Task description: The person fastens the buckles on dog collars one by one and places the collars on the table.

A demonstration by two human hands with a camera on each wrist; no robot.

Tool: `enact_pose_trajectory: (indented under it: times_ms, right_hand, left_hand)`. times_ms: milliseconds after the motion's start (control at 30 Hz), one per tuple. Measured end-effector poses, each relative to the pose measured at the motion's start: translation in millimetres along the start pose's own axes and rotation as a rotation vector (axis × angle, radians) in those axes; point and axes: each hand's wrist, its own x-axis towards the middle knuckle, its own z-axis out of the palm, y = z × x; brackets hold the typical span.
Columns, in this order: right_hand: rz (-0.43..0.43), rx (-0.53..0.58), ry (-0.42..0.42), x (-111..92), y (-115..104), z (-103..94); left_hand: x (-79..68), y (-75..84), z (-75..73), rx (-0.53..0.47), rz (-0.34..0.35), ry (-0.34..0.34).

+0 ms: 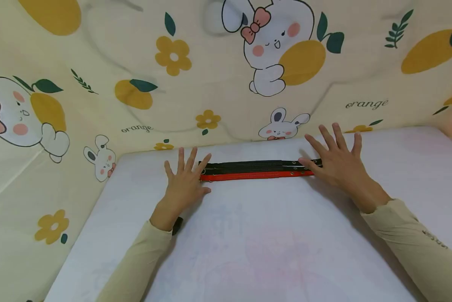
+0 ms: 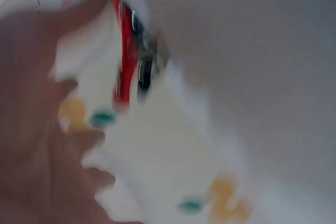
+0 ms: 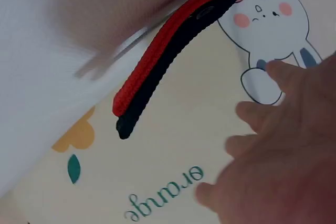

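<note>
A red collar (image 1: 244, 176) and black collars (image 1: 244, 166) lie straight and side by side near the far edge of the white table. Metal eyelets show toward their right end, buckle hardware at their left. My left hand (image 1: 184, 184) is at the left end, fingers spread. Over the right end is my right hand (image 1: 339, 165), fingers fanned out and thumb across the straps; contact cannot be told. In the blurred left wrist view, the red collar (image 2: 126, 51) hangs near the thumb. The right wrist view has the red collar (image 3: 152, 56) beside a black one (image 3: 173, 51), clear of the fingers.
The white tabletop (image 1: 248, 243) spreads toward me from the collars. Behind and to the left hangs a cream cloth (image 1: 218, 54) printed with rabbits, oranges and flowers. A small dark object (image 1: 177, 225) shows at my left wrist.
</note>
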Motion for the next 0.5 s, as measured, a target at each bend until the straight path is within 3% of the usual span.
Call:
enact_pose_trajectory:
  times_ms: [100, 267, 400, 500]
  right_hand:
    - [-0.041, 0.013, 0.028, 0, 2, -3.7]
    - [-0.074, 0.100, 0.048, 4, -1, -26.9]
    - [-0.041, 0.144, -0.008, 12, -2, -50.9]
    - [-0.015, 0.152, -0.077, 18, 4, -65.3]
  left_hand:
    - [-2.2, -7.2, -10.0, -0.062, 0.035, -0.022]
    - [-4.1, -13.5, -35.7, -0.132, 0.019, -0.039]
    - [0.4, -8.9, -52.7, -0.080, 0.001, -0.111]
    - [7.1, -6.5, -56.9, -0.068, -0.012, -0.142]
